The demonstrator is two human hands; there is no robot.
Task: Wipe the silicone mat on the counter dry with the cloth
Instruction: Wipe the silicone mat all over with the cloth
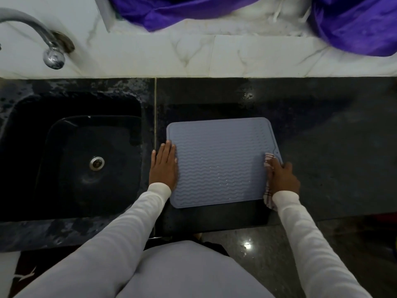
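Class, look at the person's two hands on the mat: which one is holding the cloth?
The right hand, at the mat's right edge, presses the striped cloth. The left hand lies flat and bare on the left edge.

The cloth [268,168] is mostly hidden under the right hand [283,179], which also covers the mat's [221,162] right edge. The tap [32,33] is cut off by the left picture edge.
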